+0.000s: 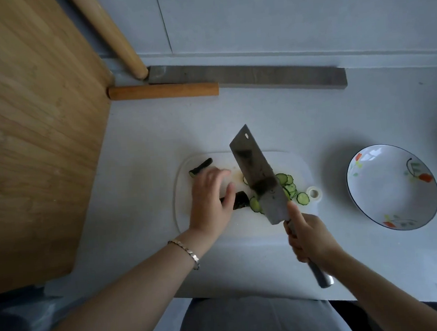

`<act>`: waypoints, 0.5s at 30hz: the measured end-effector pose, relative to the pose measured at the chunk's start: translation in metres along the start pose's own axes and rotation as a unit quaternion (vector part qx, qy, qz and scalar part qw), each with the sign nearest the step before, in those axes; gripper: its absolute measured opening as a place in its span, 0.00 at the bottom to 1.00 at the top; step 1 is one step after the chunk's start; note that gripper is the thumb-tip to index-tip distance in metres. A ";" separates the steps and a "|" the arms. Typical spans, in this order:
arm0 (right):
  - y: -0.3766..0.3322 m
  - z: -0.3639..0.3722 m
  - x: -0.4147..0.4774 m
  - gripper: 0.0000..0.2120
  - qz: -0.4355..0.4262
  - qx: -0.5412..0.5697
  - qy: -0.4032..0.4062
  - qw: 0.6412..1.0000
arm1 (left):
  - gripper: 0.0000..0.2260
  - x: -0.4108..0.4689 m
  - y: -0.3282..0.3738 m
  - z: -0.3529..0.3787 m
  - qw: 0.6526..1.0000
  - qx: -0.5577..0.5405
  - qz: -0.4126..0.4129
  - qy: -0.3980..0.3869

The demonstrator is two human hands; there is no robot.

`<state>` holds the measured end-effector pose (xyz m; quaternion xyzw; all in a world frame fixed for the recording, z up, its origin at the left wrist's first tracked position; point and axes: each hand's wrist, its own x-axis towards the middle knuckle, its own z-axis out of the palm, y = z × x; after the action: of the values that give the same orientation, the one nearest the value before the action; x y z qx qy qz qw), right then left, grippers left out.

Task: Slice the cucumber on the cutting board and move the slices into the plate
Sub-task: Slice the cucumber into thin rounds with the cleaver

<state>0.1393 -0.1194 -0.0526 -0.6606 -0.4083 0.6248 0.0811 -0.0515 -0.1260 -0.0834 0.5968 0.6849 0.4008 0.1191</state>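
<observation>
Your right grip (307, 236) clenches the cleaver (256, 173) handle, blade tilted. Left grip (212, 199) lies released over the cucumber (240, 201) stub on the cutting board (297, 165); its long axis runs left-right, cut end twd. the slices (288, 186).

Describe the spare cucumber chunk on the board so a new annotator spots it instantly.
Find the white cutting board mid-counter, left of the flowered plate. At its far left corner, beyond the left hand, lies a short dark cucumber chunk. Unlike the pale round slices by the cleaver and the stub at the thumb, it is stick-shaped and farthest from the blade.
</observation>
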 end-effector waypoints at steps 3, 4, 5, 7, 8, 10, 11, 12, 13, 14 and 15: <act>-0.005 -0.021 0.000 0.25 -0.086 -0.162 0.045 0.982 | 0.11 0.023 0.021 -0.020 0.989 -0.017 0.142 0.029; -0.005 -0.027 0.001 0.25 -0.117 -0.226 0.061 0.965 | 0.13 0.030 0.027 -0.023 0.981 -0.014 0.190 -0.025; -0.007 -0.030 0.002 0.25 -0.137 -0.279 0.076 0.947 | 0.15 0.035 0.032 -0.024 0.968 0.000 0.231 -0.097; -0.009 -0.036 0.004 0.24 -0.167 -0.353 0.092 0.916 | 0.22 0.040 0.041 -0.019 0.927 0.052 0.257 -0.268; -0.009 -0.037 0.005 0.23 -0.181 -0.391 0.092 0.898 | 0.25 0.040 0.044 -0.015 0.899 0.091 0.243 -0.352; -0.009 -0.038 0.008 0.21 -0.208 -0.467 0.086 0.855 | 0.30 0.038 0.044 -0.003 0.837 0.176 0.210 -0.474; -0.008 -0.039 0.009 0.22 -0.222 -0.498 0.085 0.834 | 0.30 0.038 0.043 0.002 0.811 0.204 0.196 -0.512; -0.007 -0.039 0.010 0.24 -0.237 -0.527 0.081 0.812 | 0.30 0.036 0.042 0.006 0.796 0.217 0.180 -0.536; -0.007 -0.040 0.011 0.28 -0.254 -0.554 0.080 0.789 | 0.31 0.036 0.041 0.010 0.787 0.216 0.164 -0.554; -0.005 -0.042 0.013 0.30 -0.269 -0.575 0.079 0.769 | 0.31 0.036 0.041 0.013 0.779 0.206 0.147 -0.573; -0.005 -0.043 0.014 0.30 -0.278 -0.592 0.075 0.753 | 0.31 0.036 0.040 0.016 0.772 0.193 0.128 -0.591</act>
<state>0.1743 -0.0901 -0.0514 -0.4791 -0.8544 0.1568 -0.1258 -0.0213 -0.0876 -0.0546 0.8088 0.4593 -0.1604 0.3304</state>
